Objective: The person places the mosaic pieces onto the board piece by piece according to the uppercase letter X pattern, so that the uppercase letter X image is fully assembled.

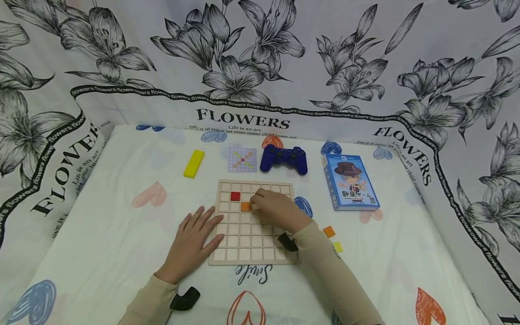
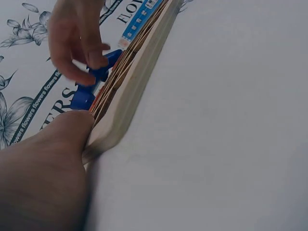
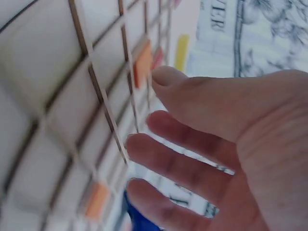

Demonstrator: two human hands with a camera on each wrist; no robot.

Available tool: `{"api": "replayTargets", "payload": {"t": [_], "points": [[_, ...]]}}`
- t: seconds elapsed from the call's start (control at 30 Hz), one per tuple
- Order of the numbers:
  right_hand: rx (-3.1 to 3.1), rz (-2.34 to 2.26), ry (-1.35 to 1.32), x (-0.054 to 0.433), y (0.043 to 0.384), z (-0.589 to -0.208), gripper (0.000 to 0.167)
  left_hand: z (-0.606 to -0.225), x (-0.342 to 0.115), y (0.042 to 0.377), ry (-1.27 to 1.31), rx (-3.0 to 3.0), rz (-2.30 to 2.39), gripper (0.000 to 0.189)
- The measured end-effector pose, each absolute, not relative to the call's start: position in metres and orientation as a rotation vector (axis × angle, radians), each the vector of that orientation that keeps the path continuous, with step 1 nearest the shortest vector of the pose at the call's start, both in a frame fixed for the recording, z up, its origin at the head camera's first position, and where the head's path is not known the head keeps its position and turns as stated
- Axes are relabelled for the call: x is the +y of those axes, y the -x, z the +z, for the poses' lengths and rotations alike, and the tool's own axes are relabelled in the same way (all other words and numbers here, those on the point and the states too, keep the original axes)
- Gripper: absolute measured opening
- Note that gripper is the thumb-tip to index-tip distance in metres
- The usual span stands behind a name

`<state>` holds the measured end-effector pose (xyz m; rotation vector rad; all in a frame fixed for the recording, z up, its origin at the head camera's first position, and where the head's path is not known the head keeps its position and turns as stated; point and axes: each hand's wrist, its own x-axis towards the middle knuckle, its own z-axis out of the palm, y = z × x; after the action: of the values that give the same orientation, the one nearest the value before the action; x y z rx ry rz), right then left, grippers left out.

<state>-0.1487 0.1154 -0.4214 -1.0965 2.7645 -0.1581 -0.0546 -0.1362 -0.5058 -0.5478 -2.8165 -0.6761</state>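
A wooden grid board (image 1: 252, 255) lies flat in the middle of the bed-like cloth surface. My left hand (image 1: 193, 246) rests at its left edge, fingers spread and fingertips on the rim. Over the board's upper part hovers my right hand (image 1: 280, 210), beside an orange tile (image 1: 245, 206). A red tile (image 1: 235, 196) sits one cell up and left of that tile. In the right wrist view my thumb and fingers stand apart with nothing between them, and another orange tile (image 3: 96, 199) shows in a cell that the hand hides in the head view.
Behind the board lie a yellow block (image 1: 193, 164), a card with a coloured grid (image 1: 242, 160) and a blue game controller (image 1: 284, 159). A blue card-game box (image 1: 352, 183) is to the right. A loose orange tile (image 1: 329, 231) and a yellow tile (image 1: 337, 246) lie by my right forearm.
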Motion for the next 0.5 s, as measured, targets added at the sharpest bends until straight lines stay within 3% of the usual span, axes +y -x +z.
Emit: {"api": "replayTargets", "payload": {"t": [0.17,0.5], "points": [[2.844,-0.175,0.997,0.155,0.134,-0.407,0.028,-0.508,-0.137,0.054,0.543,-2.808,-0.673,0.053],[2.832,-0.161,0.556,0.232,0.094,-0.402,0.036,-0.506,-0.137,0.053,0.539,-2.825,-0.662,0.054]]}}
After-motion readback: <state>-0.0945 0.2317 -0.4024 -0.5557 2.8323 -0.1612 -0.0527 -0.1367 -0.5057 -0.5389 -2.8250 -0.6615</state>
